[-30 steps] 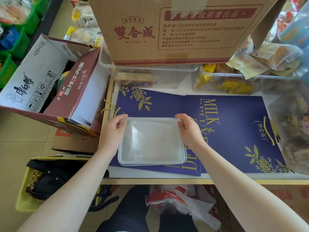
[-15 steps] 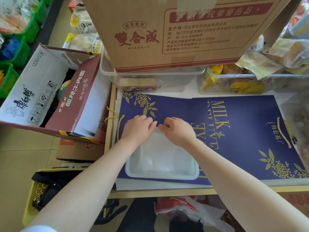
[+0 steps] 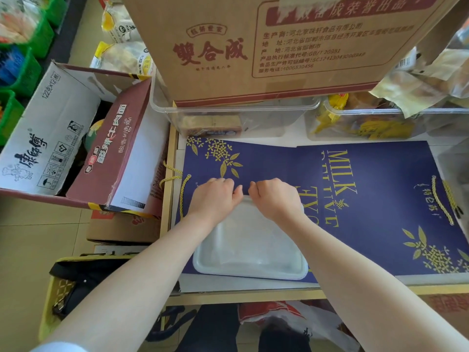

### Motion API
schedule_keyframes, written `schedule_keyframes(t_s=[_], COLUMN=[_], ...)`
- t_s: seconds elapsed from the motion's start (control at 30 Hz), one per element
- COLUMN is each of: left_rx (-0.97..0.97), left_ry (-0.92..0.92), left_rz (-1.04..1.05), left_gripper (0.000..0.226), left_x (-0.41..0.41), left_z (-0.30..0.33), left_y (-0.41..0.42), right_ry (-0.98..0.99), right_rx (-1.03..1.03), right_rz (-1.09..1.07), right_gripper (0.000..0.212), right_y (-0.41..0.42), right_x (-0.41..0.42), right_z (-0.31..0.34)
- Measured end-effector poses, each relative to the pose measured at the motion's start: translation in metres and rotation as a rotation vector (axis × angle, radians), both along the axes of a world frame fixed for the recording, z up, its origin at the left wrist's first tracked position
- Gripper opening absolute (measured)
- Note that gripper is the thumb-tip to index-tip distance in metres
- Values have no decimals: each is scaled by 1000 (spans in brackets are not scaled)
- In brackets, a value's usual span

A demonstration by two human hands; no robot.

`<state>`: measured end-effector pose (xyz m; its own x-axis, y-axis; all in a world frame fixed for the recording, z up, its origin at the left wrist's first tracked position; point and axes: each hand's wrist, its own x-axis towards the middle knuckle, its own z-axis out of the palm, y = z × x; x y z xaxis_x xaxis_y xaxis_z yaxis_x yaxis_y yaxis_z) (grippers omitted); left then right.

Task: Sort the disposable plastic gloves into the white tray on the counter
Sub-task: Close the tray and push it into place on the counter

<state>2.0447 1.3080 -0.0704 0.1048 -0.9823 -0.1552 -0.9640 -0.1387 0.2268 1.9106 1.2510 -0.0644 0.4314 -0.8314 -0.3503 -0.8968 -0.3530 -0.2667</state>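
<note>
Counter (image 3: 228, 295): pale top with a wooden front edge, carrying the items below.

Brown carton (image 3: 266, 47): large, red printed characters, at the far side, sitting on a clear bin (image 3: 228, 118) with packaged food inside.

Blue bags (image 3: 380, 199): flat paper gift bags, gold leaf print and "MILK" lettering, gold cord handles, spread across the counter's middle.

Open carton (image 3: 50, 128): white and maroon, off the counter's left edge, flaps up.

Second bin (image 3: 380, 123): clear, at the far right, holding yellow-wrapped snacks.

Yellow basket (image 3: 58, 295): on the floor at lower left, dark contents.

Tray (image 3: 250, 271): white, shallow, rounded corners, lying on the blue bags near the counter's front edge. Its far rim is hidden under both hands.

Gloves (image 3: 243, 237): thin translucent plastic, lying flat inside the tray; single pieces cannot be told apart.

Left hand (image 3: 215, 199): at the tray's far-left part, knuckles up. Fingers (image 3: 223, 182) curled down at the far edge, seemingly nipping the plastic film there; the grip itself is hidden beneath the hand.

Right hand (image 3: 274, 199): just beside the left hand, nearly touching it, at the tray's far edge. Fingers (image 3: 256, 189) curled likewise, apparently pinching the same film; contact not fully visible.
</note>
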Motion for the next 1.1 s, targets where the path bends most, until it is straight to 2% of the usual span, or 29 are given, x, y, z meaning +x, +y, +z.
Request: schedule_keyframes(t_s=[0.1,0.17,0.23,0.27,0.33,0.43,0.53,0.63,0.77,0.87,1.0,1.03,1.1], left_rx=[-206,-286,-257,-215,-132,-75,-124,-182,-229,-132,18,24,10], left_ry=[122,262,399,471,541,465,389,392,522,687,717,748,906], left_rz=[92,239,414,504,622,680,657,660,731,836,818,844,945], left_gripper=[37,29,26,27,24,25,30,30,30,36,34,33,31], left_x=[5,7,4,0,-9,-14,-13,-13,-13,-16,-35,-39,-43], left_z=[3,9,13,13,10,6,5,4,6,11,16,16,20], left_y=[9,18,32,41,56,67,67,67,71,86,115,120,123], right_ry=[-159,-231,-284,-297,-320,-363,-375,-349,-386,-441,-291,-314,-524], right_rx=[-175,-271,-184,-79,130,142,82,41,101,240,236,233,291], right_rz=[-25,-163,-407,-530,-687,-703,-713,-707,-742,-752,-589,-593,-710], right_gripper=[37,30,25,26,37,52,56,56,51,50,44,39,29], right_y=[3,7,17,24,32,36,36,37,40,52,83,91,99], right_x=[-11,-29,-49,-58,-68,-69,-69,-69,-71,-84,-95,-94,-89], right_z=[2,1,1,-2,-6,-8,-10,-10,-6,-2,-2,-3,3])
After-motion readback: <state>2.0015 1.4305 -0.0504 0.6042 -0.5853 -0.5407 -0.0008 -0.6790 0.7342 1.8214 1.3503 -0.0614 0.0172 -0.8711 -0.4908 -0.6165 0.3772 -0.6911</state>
